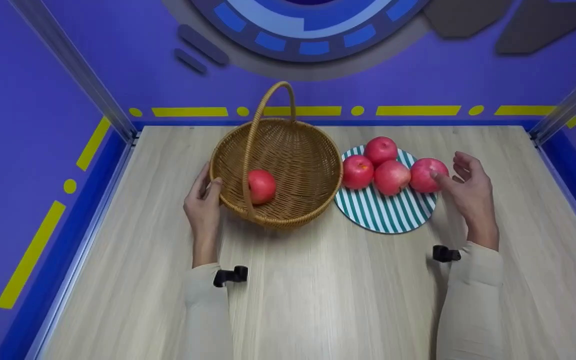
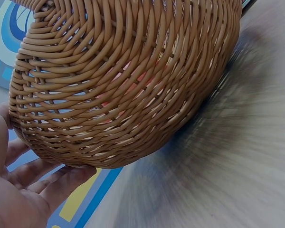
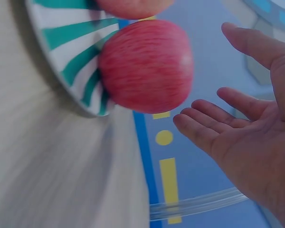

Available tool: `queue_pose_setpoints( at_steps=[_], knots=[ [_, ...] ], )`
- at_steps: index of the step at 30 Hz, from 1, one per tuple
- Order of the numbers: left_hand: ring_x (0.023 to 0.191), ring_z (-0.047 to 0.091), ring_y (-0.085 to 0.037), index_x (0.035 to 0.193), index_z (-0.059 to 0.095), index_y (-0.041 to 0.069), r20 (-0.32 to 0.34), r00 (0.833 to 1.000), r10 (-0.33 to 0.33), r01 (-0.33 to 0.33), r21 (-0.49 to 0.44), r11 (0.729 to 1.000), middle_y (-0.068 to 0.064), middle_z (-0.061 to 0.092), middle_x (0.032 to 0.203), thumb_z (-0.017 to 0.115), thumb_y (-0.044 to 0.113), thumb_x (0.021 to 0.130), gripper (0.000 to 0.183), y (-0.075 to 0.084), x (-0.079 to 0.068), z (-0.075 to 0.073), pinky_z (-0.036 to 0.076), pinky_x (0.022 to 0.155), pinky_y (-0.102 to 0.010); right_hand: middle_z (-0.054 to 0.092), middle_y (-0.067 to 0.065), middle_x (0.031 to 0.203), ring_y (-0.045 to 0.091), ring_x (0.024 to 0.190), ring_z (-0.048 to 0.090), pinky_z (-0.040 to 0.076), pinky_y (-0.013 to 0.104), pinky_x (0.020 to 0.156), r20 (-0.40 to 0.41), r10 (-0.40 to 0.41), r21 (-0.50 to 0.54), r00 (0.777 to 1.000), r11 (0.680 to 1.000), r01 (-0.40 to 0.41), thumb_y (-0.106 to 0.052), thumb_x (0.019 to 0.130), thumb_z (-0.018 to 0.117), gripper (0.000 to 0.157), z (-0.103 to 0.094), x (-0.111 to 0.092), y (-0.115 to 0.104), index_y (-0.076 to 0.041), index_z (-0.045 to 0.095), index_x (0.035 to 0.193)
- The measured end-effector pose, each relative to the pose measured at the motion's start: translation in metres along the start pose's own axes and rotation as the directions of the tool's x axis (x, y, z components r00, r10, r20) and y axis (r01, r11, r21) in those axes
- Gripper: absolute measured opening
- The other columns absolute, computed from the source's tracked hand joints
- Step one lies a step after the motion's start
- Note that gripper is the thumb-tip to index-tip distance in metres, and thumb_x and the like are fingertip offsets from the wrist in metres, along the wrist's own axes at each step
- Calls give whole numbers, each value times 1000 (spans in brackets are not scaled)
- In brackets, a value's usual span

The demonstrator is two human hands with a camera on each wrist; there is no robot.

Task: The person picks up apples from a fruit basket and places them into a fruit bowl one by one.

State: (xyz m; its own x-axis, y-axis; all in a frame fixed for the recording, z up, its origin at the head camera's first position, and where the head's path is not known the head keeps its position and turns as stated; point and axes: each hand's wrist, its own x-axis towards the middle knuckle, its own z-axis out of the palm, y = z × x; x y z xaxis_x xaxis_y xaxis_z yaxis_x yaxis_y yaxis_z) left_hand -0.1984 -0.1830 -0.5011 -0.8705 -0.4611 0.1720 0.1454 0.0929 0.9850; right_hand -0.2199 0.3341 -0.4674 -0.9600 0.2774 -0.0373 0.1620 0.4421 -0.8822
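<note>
A round brown wicker basket (image 1: 308,165) with a tall arched handle stands left of centre, one red apple (image 1: 263,187) inside it. My left hand (image 1: 204,210) holds the basket's left side, thumb at the rim. In the left wrist view its fingers (image 2: 69,185) lie along the outer weave. Several apples sit on a round green-and-white striped mat (image 1: 383,217). Beside the rightmost apple (image 1: 425,175) is my right hand (image 1: 470,192), fingers spread and thumb apart. The right wrist view shows a gap between this hand (image 3: 256,118) and the apple (image 3: 147,66).
The light wooden table (image 1: 313,295) carries the basket and mat side by side. Behind it rises a blue panel (image 1: 118,65) with yellow marks, and more blue panels flank both sides. Metal posts (image 1: 73,65) stand at the back corners.
</note>
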Motion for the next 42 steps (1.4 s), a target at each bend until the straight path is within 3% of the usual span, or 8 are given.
queue_pose_setpoints(
  at_steps=[10, 22, 27, 32, 38, 42],
  knots=[
    [121, 68, -19, 150, 64, 22, 7, 1000, -16, 16, -9, 1000, -3, 63, 147, 69, 23, 105, 46, 1, 0, 0, 60, 79, -23, 39, 18, 166, 35, 153, 37, 36, 42, 121, -24, -141, 17, 990, 990, 142, -31, 100, 75, 82, -2, -9, -17, -5, 34, 166],
    [120, 68, -18, 150, 64, 23, 9, 1000, -3, 4, -18, 1000, -2, 64, 145, 69, 24, 104, 46, 0, 0, 1, 61, 81, -25, 42, 15, 165, 36, 150, 42, 42, 45, 116, 65, -220, -2, 973, 975, 220, -23, 99, 78, 79, 14, -17, -37, -8, 37, 165],
    [123, 67, -20, 150, 64, 21, 10, 1000, 2, -2, -17, 1000, -3, 64, 146, 69, 25, 104, 47, -1, 0, 1, 60, 86, -25, 43, 15, 164, 37, 148, 45, 43, 49, 115, 107, -241, 11, 965, 970, 241, -27, 98, 80, 79, 26, -21, -43, -9, 40, 164],
    [126, 66, -21, 152, 62, 18, 30, 1000, 8, -7, -33, 999, -5, 63, 147, 70, 25, 104, 49, -1, -2, 0, 58, 93, -28, 46, 14, 162, 37, 146, 47, 45, 45, 114, 132, -269, 15, 954, 963, 270, -30, 96, 81, 80, 35, -24, -48, -8, 42, 162],
    [122, 67, -23, 151, 62, 15, 29, 999, -17, 18, -53, 998, -6, 63, 147, 72, 23, 102, 51, -1, -3, 1, 60, 90, -28, 47, 16, 160, 40, 146, 46, 43, 49, 115, 146, -303, 29, 942, 953, 302, -27, 96, 82, 78, 42, -27, -52, -5, 44, 160],
    [118, 69, -26, 148, 65, 15, -9, 1000, -21, 21, -79, 997, -8, 66, 143, 70, 15, 99, 49, 0, -3, 4, 61, 85, -27, 50, 18, 157, 39, 144, 48, 43, 51, 115, 153, -339, 42, 928, 941, 337, -24, 97, 81, 73, 46, -27, -54, -1, 47, 157]
  ],
)
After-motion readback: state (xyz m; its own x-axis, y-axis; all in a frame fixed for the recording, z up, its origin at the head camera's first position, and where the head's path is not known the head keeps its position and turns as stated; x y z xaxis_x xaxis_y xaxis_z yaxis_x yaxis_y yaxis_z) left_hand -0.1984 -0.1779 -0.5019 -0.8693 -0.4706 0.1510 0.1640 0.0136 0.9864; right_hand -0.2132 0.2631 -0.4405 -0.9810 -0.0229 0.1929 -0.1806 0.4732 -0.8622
